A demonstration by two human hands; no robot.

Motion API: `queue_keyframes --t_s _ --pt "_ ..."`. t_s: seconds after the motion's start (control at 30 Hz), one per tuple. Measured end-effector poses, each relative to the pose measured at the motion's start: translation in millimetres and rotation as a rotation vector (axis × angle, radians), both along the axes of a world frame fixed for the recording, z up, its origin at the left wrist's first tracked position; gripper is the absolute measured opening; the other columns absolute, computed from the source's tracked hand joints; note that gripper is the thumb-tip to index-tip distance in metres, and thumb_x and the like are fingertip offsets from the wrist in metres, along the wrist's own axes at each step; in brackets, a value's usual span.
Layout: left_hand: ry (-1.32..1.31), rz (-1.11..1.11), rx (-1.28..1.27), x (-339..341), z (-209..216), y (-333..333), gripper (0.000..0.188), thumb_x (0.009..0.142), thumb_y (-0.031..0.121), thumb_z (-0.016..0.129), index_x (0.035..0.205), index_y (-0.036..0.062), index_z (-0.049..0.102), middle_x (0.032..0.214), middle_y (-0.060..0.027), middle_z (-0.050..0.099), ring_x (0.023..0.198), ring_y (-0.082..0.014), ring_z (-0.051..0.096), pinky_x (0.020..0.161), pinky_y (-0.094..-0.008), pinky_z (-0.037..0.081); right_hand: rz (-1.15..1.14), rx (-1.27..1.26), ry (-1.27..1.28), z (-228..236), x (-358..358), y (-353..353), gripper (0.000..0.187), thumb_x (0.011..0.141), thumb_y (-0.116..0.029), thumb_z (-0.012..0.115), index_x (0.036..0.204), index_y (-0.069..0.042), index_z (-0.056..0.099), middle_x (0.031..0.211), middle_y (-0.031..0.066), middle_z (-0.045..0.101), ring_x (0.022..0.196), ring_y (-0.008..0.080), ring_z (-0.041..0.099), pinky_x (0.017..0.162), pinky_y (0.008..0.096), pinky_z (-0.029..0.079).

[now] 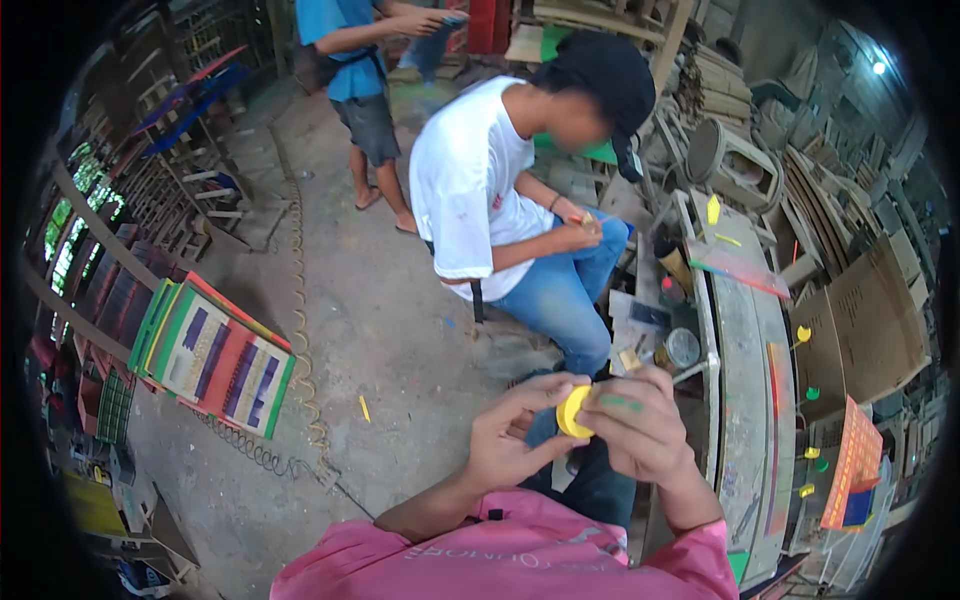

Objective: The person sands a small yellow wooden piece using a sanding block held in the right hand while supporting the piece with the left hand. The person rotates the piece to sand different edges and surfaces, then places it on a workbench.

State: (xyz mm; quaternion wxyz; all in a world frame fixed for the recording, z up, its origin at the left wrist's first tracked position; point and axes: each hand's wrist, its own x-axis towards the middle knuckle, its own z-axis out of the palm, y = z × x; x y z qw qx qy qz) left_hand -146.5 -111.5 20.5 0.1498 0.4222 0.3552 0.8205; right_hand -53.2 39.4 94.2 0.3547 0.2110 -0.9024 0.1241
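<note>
In front of my pink shirt I hold a small round yellow disc (571, 410) with a thick edge. My left hand (515, 432) grips it between the thumb and a bent finger. Against its right side press the curled fingers of my right hand (640, 422), which has a green smear on its back. Whatever those fingers hold, if anything, is hidden behind them. Just beyond my hands sits a person in a white shirt (468, 170), pinching a small tan piece (590, 226) in both hands.
A long workbench (748, 400) runs along my right, with small yellow and green pieces beyond it. Near its edge stands a round tub (682, 348). Stacked coloured boards (225, 350) are at left; a coiled hose (300, 270) crosses the floor. Another person (345, 70) stands farther back.
</note>
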Motion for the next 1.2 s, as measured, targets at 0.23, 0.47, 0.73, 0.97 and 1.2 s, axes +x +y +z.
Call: queue_keyframes --t_s 0.23,0.47,0.73,0.97,1.2 --pt "-0.092 -0.123 -0.06 6.5 9.2 -8.1 0.052 0.082 -0.006 0.065 0.131 -0.0048 0.045 0.134 -0.0214 0.047 0.124 -0.0252 0.047 0.105 -0.0366 0.036 0.022 -0.037 0.005 14.7 -0.9 2.5 0.03 0.066 -0.005 0.062 0.095 -0.004 0.07 0.098 0.0059 0.064 0.091 0.0227 0.063 0.08 0.0392 0.045" --pt "-0.068 -0.163 -0.071 7.3 16.9 -6.4 0.057 0.086 -0.007 0.059 0.138 -0.005 0.035 0.138 -0.021 0.043 0.127 -0.0254 0.044 0.107 -0.0362 0.034 0.079 -0.009 -0.018 23.3 11.2 -3.0 0.032 0.065 -0.007 0.061 0.096 -0.005 0.071 0.099 0.0045 0.064 0.097 0.0199 0.062 0.083 0.0383 0.045" --pt "-0.068 -0.257 -0.128 18.9 33.3 -10.6 0.052 0.093 0.0 0.052 0.141 -0.0025 0.032 0.14 -0.016 0.041 0.126 -0.0215 0.044 0.105 -0.0324 0.035 0.086 0.011 0.017 29.6 26.9 0.6 0.032 0.065 -0.006 0.062 0.095 -0.007 0.07 0.098 0.0043 0.064 0.098 0.0211 0.062 0.084 0.0405 0.043" --pt "-0.085 -0.327 -0.15 27.6 39.1 -3.1 0.05 0.097 0.01 0.049 0.142 -0.0025 0.03 0.139 -0.0123 0.041 0.125 -0.0181 0.044 0.105 -0.0315 0.033 0.103 0.065 0.053 36.2 41.3 -6.2 0.031 0.065 -0.006 0.062 0.095 -0.007 0.07 0.099 0.0036 0.065 0.096 0.0211 0.063 0.085 0.0404 0.042" --pt "-0.032 -0.345 -0.238 29.6 54.5 15.9 0.065 0.097 0.042 0.045 0.137 -0.0071 0.035 0.132 -0.0134 0.048 0.121 -0.0182 0.047 0.1 -0.0293 0.037 0.062 0.058 0.131 38.6 57.0 -2.5 0.031 0.062 -0.008 0.064 0.091 -0.007 0.072 0.093 0.0029 0.066 0.093 0.0223 0.064 0.083 0.0422 0.043"
